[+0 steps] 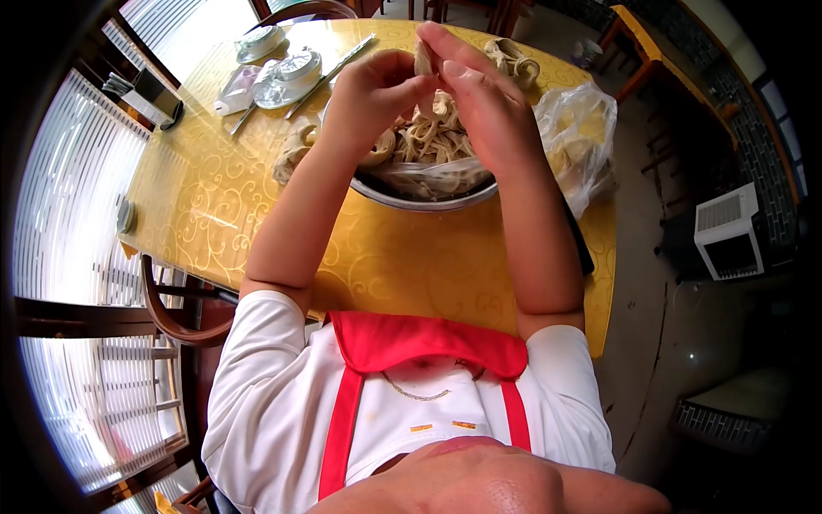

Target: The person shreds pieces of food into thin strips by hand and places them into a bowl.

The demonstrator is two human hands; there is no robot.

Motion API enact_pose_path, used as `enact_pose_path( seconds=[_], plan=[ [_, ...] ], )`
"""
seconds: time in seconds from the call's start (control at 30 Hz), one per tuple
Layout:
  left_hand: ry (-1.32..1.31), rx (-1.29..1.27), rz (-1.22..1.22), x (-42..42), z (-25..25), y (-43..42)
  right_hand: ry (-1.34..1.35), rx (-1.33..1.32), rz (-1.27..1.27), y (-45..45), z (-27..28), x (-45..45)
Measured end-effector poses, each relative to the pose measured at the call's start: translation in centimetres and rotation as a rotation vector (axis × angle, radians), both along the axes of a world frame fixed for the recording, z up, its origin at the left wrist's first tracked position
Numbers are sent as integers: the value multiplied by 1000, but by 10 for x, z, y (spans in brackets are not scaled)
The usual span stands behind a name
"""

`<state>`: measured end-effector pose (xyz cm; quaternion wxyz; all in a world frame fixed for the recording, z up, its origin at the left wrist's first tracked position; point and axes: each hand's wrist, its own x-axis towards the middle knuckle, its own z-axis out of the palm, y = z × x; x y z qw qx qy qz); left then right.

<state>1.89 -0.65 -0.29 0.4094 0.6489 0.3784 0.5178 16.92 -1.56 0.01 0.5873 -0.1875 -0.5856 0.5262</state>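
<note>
Both hands are raised over a metal bowl (428, 204) on the yellow table (402, 265). Pale brown, strip-like pieces (432, 137) fill the bowl, and clear plastic lies over its near edge. A small pale piece (422, 60) is pinched in the fingers of my left hand (377, 94). Beside it my right hand (492, 107) has its fingers extended, with the fingertips close to that piece. More strips lie in a clump (295, 152) left of the bowl and in another clump (512, 62) behind my right hand.
A clear plastic bag (578, 141) with something inside stands right of the bowl. Wrapped dishes (289, 79) and a chopstick-like rod (334, 73) lie at the back left, near a dark holder (150, 101). A wooden chair (184, 330) touches the left side.
</note>
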Motion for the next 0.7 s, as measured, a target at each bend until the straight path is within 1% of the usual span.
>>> enact_pose_path(
  seconds=[0.07, 0.17, 0.2, 0.27, 0.3, 0.5, 0.6, 0.7],
  plan=[
    [-136, -48, -108, -4, 2, -1, -25, 43, -76, -1, 3, 1],
    [-124, -33, -118, -6, 5, -2, -304, -4, -266, 7, 3, 13],
    [-94, -48, -121, -6, 7, -4, -342, 21, -284, 8, 3, 15],
    [-35, -75, -123, -6, 13, -10, -336, -13, -189, 3, 8, 18],
    [-51, -72, -146, -7, 12, -8, -334, -31, -139, 1, 10, 19],
    [-106, -106, -223, -12, 9, -6, -390, -37, -93, -2, 14, 24],
    [-73, -100, -210, -12, 11, -8, -451, 19, -155, -1, 13, 24],
    [42, -51, -132, -11, 13, -8, -568, 123, -319, -5, 14, 20]
  ],
)
